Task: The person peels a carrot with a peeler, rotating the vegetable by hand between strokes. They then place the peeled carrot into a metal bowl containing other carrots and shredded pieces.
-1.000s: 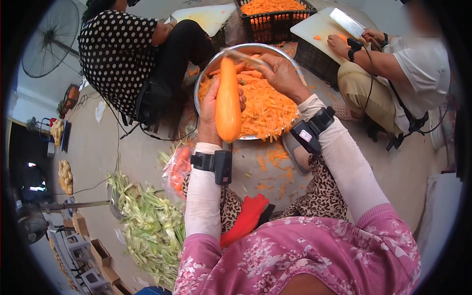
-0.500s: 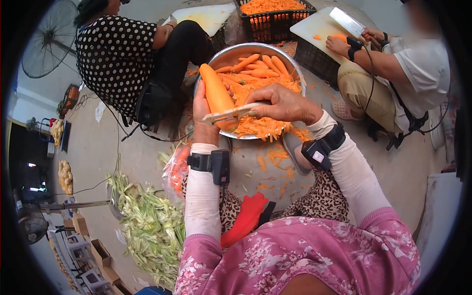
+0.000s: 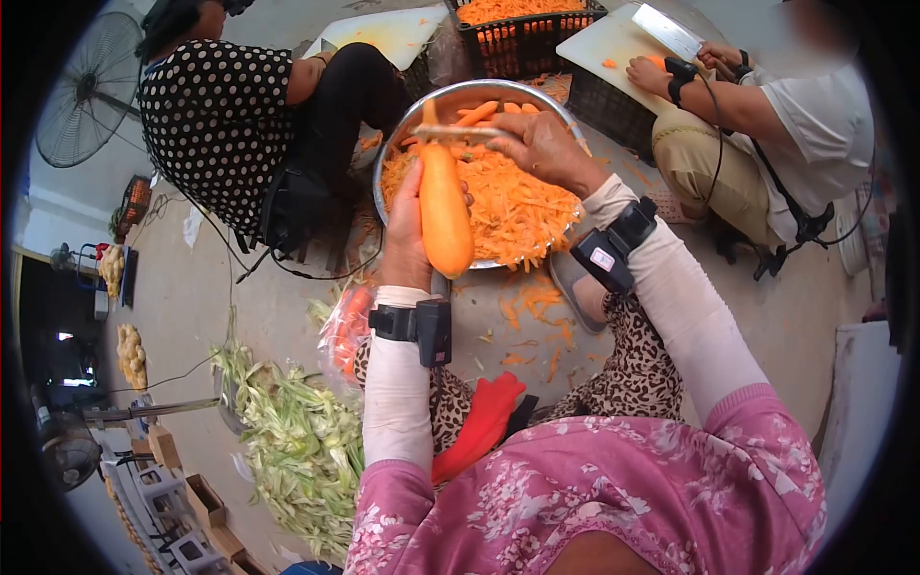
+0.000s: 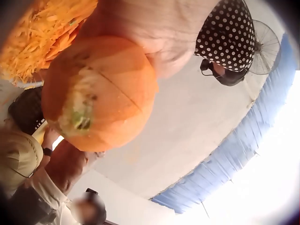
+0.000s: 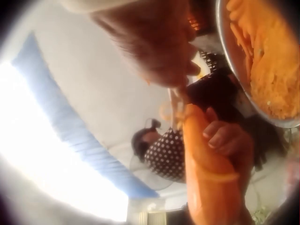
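Note:
My left hand (image 3: 410, 235) grips a thick peeled carrot (image 3: 446, 216) upright in the head view, above the near left side of a metal basin (image 3: 484, 88). In my right hand (image 3: 551, 149) is a peeler (image 3: 450, 132), laid across the carrot's narrow far end. The right wrist view shows the peeler (image 5: 176, 108) beside the carrot tip, with a strip of peel near it. The stem end of the carrot (image 4: 108, 93) fills much of the left wrist view. Orange peelings (image 3: 517, 216) and whole carrots (image 3: 477, 113) lie in the basin.
Peelings (image 3: 537, 302) are scattered on the floor, near a plastic bag of carrots (image 3: 347, 331) and a heap of green husks (image 3: 302, 441). Two people sit opposite, the right one with a cleaver (image 3: 668, 34) at a board (image 3: 599, 48). A black crate (image 3: 527, 53) stands behind the basin.
The peeler went from the carrot's far end to its near end, then back to the far end. The carrot tilted left half a second ago and is upright again.

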`<state>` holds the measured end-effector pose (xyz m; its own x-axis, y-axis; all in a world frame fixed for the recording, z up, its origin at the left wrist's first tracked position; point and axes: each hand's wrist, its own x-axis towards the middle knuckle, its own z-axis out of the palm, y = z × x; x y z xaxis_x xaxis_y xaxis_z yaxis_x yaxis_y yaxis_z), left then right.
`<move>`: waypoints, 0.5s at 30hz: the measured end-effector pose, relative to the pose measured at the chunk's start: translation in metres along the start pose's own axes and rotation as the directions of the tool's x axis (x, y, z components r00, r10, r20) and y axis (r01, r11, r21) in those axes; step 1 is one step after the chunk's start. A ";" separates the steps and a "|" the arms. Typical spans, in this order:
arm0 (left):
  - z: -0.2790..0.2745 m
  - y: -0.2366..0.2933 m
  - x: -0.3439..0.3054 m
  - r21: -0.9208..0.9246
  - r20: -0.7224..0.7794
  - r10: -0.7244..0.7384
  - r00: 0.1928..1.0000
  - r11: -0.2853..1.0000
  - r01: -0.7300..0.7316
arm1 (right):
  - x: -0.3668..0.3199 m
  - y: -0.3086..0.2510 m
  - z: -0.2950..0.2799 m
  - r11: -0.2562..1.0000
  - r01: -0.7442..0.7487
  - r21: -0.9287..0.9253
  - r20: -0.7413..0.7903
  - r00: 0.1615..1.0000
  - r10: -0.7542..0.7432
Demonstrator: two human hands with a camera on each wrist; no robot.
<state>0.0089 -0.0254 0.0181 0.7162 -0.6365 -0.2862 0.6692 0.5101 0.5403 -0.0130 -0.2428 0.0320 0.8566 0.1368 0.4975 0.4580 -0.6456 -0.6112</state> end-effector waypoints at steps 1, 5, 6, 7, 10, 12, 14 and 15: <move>-0.005 -0.002 0.004 0.019 0.021 -0.034 0.999 0.999 0.034 | 0.002 0.013 0.008 0.995 0.021 -0.096 -0.139 0.990 -0.035; 0.006 0.002 -0.002 0.026 0.091 -0.048 0.995 0.999 0.046 | -0.005 0.037 0.015 0.940 -0.187 -0.286 -0.258 0.960 0.112; 0.009 0.003 -0.003 -0.001 0.092 -0.029 0.995 1.000 0.029 | -0.003 0.030 0.007 0.935 -0.293 -0.201 -0.222 0.943 0.248; 0.008 0.004 -0.002 -0.006 0.094 -0.024 0.995 1.000 0.024 | -0.001 0.025 0.001 0.910 -0.396 -0.122 -0.170 0.912 0.374; -0.006 0.010 0.003 0.001 0.056 0.067 0.996 0.998 -0.068 | 0.000 0.016 -0.008 0.864 -0.498 0.076 -0.055 0.863 0.502; -0.015 0.014 0.009 -0.070 0.042 0.049 0.998 0.996 -0.046 | -0.002 0.008 -0.012 0.865 -0.495 0.085 0.000 0.868 0.497; -0.019 0.016 0.010 -0.089 0.040 0.062 0.997 0.994 -0.058 | -0.006 -0.007 -0.019 0.783 -0.474 0.402 0.167 0.879 0.447; -0.016 0.017 0.009 -0.108 0.035 0.074 0.997 0.992 -0.070 | -0.008 -0.013 -0.023 0.784 -0.473 0.402 0.166 0.879 0.446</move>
<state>0.0297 -0.0129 0.0118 0.7566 -0.6167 -0.2175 0.6349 0.6132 0.4700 -0.0313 -0.2525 0.0503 0.9971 -0.0432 0.0627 0.0488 -0.2682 -0.9621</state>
